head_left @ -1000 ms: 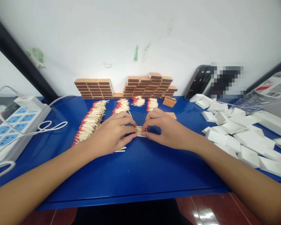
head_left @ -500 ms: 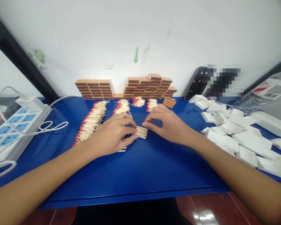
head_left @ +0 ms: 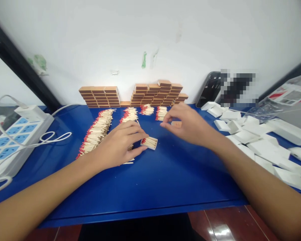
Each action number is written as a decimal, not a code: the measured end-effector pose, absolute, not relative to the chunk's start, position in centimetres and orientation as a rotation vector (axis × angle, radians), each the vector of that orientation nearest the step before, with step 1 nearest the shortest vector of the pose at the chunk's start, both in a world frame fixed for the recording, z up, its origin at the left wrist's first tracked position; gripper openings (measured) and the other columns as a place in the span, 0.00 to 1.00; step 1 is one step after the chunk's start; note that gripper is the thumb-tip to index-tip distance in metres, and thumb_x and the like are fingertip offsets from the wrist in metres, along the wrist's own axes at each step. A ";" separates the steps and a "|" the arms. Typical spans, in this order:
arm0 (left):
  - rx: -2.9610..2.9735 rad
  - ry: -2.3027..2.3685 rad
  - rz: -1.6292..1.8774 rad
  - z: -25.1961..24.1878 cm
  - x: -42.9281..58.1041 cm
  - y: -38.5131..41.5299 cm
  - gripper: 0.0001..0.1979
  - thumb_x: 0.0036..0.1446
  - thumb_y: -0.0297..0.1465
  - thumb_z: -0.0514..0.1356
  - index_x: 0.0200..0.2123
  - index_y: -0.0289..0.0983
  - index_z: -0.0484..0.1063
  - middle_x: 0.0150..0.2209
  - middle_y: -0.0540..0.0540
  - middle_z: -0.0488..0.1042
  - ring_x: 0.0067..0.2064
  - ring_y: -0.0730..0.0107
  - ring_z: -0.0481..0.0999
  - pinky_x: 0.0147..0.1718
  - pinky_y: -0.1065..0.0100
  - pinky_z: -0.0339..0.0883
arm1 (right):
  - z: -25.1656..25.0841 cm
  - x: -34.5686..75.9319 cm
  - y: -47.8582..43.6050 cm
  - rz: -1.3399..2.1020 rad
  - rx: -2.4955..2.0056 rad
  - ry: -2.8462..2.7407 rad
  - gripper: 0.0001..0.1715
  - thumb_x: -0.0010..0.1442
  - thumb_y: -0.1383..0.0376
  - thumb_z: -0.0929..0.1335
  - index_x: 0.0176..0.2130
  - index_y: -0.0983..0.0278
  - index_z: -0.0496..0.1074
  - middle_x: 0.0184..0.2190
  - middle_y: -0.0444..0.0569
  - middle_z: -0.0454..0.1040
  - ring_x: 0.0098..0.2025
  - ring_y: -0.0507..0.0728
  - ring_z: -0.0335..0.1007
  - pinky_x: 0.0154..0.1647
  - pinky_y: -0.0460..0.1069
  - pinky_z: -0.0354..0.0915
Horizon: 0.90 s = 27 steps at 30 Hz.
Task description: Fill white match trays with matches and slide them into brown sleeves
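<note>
A small white matchbox tray point(head_left: 152, 144) filled with red-headed matches lies on the blue table. My left hand point(head_left: 124, 142) pinches its left end between thumb and fingers. To the right, just above the table, my right hand point(head_left: 187, 124) is curled round an orange-brown matchbox sleeve point(head_left: 176, 124), mostly hidden by the fingers. Behind and beside my left hand runs a long heap of matches point(head_left: 97, 132), and a second heap point(head_left: 129, 114) is partly covered by that hand. Two smaller match piles point(head_left: 147, 109) point(head_left: 161, 113) lie farther back.
Stacked matchboxes point(head_left: 99, 96) point(head_left: 156, 93) line the wall. Many white trays point(head_left: 260, 137) are scattered at right, near a black glossy device point(head_left: 209, 88) and plastic packaging point(head_left: 288, 95). A power strip point(head_left: 19, 140) with white cables sits at left. The table's front edge point(head_left: 140, 214) is near me.
My right hand has moved away from the tray, right and back, and closed round the orange-brown sleeve that lay behind it. My left hand stays at the tray.
</note>
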<state>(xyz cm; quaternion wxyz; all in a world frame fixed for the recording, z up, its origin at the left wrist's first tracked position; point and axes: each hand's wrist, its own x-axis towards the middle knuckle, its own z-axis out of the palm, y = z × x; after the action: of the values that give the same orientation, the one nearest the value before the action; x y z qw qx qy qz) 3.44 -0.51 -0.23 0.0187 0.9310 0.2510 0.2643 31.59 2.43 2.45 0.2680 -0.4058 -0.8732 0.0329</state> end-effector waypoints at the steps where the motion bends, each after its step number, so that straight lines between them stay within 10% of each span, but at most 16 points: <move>1: 2.904 0.826 0.797 -0.2 3.5 -0.6 0.15 0.70 0.37 0.61 0.55 0.36 0.77 0.50 0.39 0.80 0.57 0.54 0.76 0.59 0.51 0.73 | 2.9 32.6 2.9 0.052 -1.156 -2.362 0.10 0.65 0.57 0.70 0.35 0.60 0.77 0.35 0.53 0.76 0.43 0.64 0.69 0.47 0.59 0.63; 8: 2.968 0.993 0.573 -0.7 3.2 -0.7 0.24 0.71 0.42 0.59 0.64 0.36 0.71 0.64 0.36 0.72 0.71 0.44 0.64 0.68 0.41 0.64 | 3.7 37.7 4.7 0.222 -1.530 -2.568 0.26 0.53 0.48 0.76 0.46 0.60 0.79 0.45 0.57 0.79 0.51 0.70 0.71 0.45 0.60 0.69; 27: 2.915 0.899 0.790 -0.3 3.2 -0.1 0.14 0.66 0.41 0.65 0.45 0.36 0.80 0.47 0.40 0.79 0.57 0.53 0.74 0.60 0.49 0.70 | 4.2 32.8 2.2 0.733 -1.312 -2.598 0.19 0.57 0.52 0.77 0.43 0.60 0.78 0.36 0.48 0.79 0.37 0.58 0.75 0.33 0.52 0.66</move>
<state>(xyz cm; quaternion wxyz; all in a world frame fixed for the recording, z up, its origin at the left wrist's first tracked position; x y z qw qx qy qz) 3.23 -0.15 -0.32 -0.0050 0.9250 0.2854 0.2507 32.83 2.18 4.24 0.0700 -0.4360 -0.8635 0.2436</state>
